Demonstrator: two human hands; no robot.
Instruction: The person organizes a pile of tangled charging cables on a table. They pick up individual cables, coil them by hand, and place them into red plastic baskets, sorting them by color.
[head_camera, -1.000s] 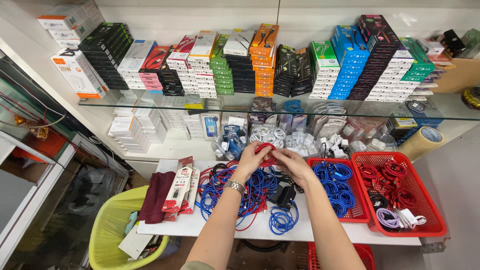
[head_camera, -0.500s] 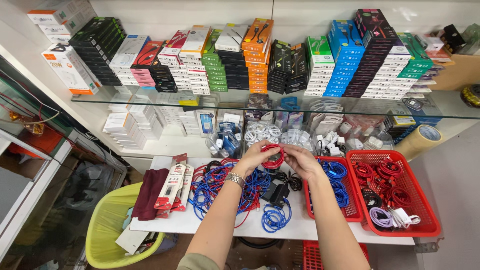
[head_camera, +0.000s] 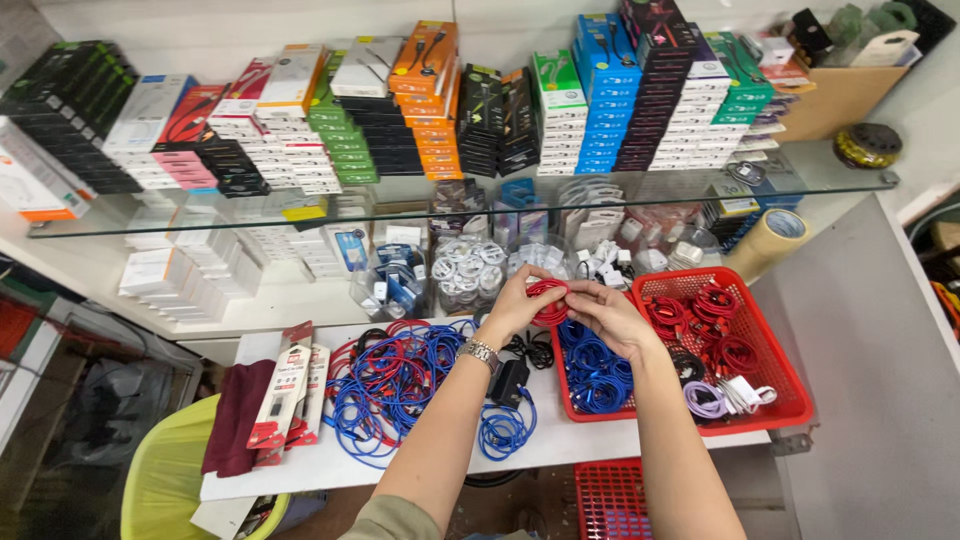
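Over cluttered table (head_camera: 420, 460), coiled red cable (head_camera: 549, 301)

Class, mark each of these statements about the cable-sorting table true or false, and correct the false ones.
1. Both hands hold a small coiled red cable. True.
2. The left hand wears a metal wristwatch. True.
3. The red plastic basket holds only blue cables. False: it holds blue cable coils on one side and red ones on the other, plus a lilac coil.
4. The roll of tan packing tape lies inside the basket. False: it stands behind the basket.
5. The right hand rests flat on the table. False: it is raised, gripping the cable.
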